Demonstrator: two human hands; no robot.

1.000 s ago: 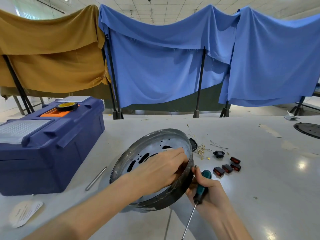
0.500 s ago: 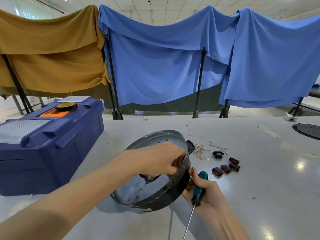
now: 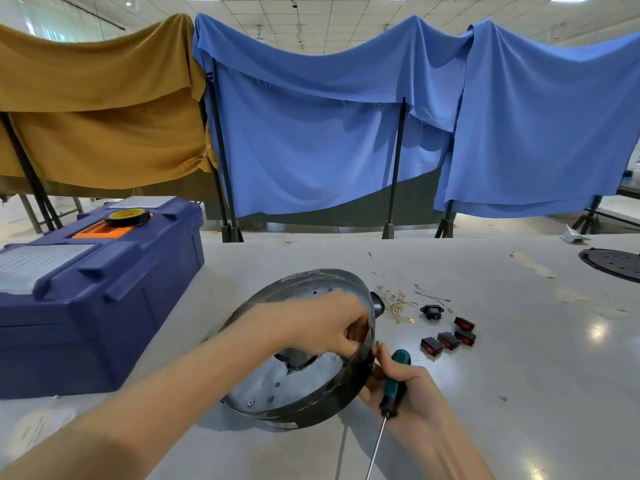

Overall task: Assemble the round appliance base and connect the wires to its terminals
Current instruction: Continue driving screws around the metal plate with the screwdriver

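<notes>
Blue toolbox point(image 3: 104, 306) with tape roll point(image 3: 127, 216) on its lid; mustard cloth point(image 3: 97, 116) and blue cloths point(image 3: 311, 133) behind.

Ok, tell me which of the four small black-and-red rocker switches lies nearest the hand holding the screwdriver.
The leftmost black-and-red rocker switch, closest to the right hand; the other three lie farther right.

Round base point(image 3: 311, 408) tilted on table point(image 3: 519, 375), open side up, toward viewer. Left hand point(image 3: 325, 327) reaches inside, fingers curled, holding right rim. Right hand point(image 3: 412, 386) just outside same rim, gripping green-handled screwdriver point(image 3: 394, 382), shaft pointing toward viewer. Behind base: loose wires point(image 3: 391, 299), black socket point(image 3: 431, 311), red switches point(image 3: 448, 339). At left: blue toolbox point(image 3: 97, 296), tape roll point(image 3: 127, 216) on lid.
</notes>
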